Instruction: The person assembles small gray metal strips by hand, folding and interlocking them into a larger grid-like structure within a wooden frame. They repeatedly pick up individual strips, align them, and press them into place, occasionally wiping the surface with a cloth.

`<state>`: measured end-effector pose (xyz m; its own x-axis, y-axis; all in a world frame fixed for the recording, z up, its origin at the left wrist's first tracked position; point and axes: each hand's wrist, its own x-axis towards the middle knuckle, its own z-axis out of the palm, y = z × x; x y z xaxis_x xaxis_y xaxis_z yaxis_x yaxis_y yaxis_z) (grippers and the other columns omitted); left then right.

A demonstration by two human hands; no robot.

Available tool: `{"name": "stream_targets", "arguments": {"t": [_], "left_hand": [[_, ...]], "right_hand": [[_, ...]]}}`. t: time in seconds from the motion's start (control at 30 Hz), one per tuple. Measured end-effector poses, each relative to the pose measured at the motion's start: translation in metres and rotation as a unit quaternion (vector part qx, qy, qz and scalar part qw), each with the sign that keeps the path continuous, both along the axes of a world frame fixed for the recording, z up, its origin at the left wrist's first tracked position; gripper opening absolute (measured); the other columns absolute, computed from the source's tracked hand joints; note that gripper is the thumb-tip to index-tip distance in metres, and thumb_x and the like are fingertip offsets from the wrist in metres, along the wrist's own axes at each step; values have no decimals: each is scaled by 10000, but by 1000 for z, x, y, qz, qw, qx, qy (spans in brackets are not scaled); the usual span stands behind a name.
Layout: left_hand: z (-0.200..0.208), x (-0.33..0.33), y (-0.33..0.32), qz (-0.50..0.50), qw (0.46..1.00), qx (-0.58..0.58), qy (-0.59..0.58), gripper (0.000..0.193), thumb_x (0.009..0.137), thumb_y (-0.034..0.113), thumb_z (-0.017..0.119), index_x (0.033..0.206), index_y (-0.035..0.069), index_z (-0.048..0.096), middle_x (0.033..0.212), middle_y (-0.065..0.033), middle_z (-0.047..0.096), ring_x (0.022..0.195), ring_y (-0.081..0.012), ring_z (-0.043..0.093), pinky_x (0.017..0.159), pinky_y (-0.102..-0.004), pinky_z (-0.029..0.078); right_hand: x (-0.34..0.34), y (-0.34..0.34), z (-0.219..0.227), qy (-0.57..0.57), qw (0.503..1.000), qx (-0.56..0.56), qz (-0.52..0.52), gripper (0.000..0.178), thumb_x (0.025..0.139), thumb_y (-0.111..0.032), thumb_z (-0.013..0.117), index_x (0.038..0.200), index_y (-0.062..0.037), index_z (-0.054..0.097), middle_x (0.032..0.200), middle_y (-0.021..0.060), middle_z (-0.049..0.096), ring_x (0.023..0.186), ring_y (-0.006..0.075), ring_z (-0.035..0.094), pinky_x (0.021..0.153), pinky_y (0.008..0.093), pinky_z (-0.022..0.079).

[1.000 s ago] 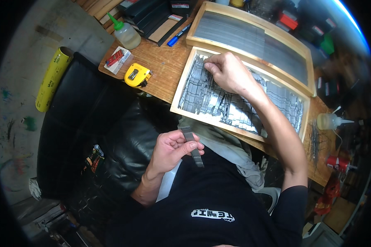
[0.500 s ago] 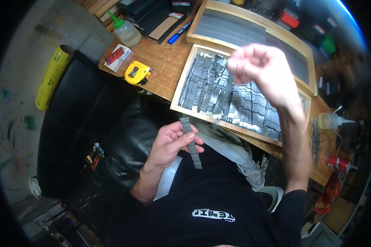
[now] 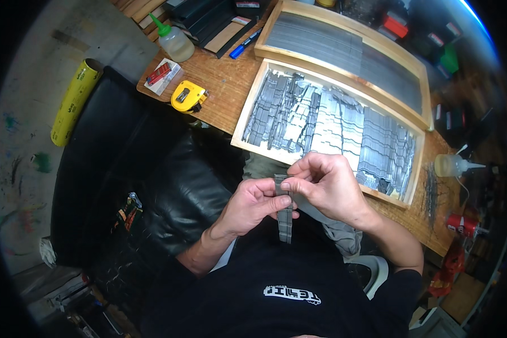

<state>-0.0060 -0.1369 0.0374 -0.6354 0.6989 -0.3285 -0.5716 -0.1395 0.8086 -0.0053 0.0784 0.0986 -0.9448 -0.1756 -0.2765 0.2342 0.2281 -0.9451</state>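
My left hand (image 3: 247, 207) grips a narrow stack of thin grey strips (image 3: 285, 226), thumb across its front. The stack hangs nearly upright before my chest and shows step-like cross lines. At its upper end, my right hand (image 3: 333, 186) is closed in a pinch, thumb and forefinger against the strips. Whether a separate small piece sits in that pinch is hidden. Beyond my hands stands a shallow wooden tray (image 3: 247, 117), filled with rows of similar dark grey strips, some lying crooked over a pale bottom.
A second wooden frame (image 3: 259, 50) with a grey panel lies behind the tray. On the wooden table (image 3: 222, 84) are a yellow tape measure (image 3: 187, 97), a blue marker (image 3: 238, 52) and a green-tipped squeeze bottle (image 3: 176, 46). Another bottle (image 3: 452, 165) and a red can (image 3: 462, 224) are at right.
My right hand has come down from above the tray to the upper end of the strip stack. My left hand has shifted slightly right, and the stack now hangs straighter.
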Motion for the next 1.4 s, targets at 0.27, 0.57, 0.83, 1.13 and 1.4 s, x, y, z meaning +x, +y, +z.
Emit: {"name": "stream_targets", "arguments": {"t": [0.27,0.57,0.83,1.13,1.4], "left_hand": [[-3,3,-3,28,999,1,-34,250,1055,74,651,1270,-53,653,1073,-196,777,939,-291,798,810,-338,668],[-6,2,-10,56,997,10,-60,243,1058,43,629,1280,-55,639,1064,-213,772,947,-317,798,814,-372,676],[-13,-2,-17,44,996,16,-81,248,1055,54,637,1281,-48,636,1054,-212,769,948,-322,798,789,-358,678],[-7,-10,2,-1,997,34,-74,241,1058,61,647,1283,-28,650,1069,-96,764,901,-150,763,765,-258,642],[-5,3,15,0,998,29,-48,212,1057,121,683,1246,27,687,1048,-10,758,878,-53,706,698,-200,587]], "right_hand": [[-30,9,6,263,939,210,64,138,983,-85,681,1059,10,746,873,173,718,764,317,747,683,412,606],[-137,18,-10,406,780,432,201,161,873,-35,672,998,-24,774,993,166,674,963,320,726,779,436,614],[-135,29,4,506,717,443,185,110,926,-88,671,986,-2,704,918,118,611,849,268,683,705,372,614],[2,32,4,580,653,331,357,124,838,-188,738,867,-133,631,915,18,535,800,137,570,566,267,496],[19,35,4,549,650,341,399,87,829,-184,715,845,-128,651,951,22,540,846,148,573,615,270,493]]}}
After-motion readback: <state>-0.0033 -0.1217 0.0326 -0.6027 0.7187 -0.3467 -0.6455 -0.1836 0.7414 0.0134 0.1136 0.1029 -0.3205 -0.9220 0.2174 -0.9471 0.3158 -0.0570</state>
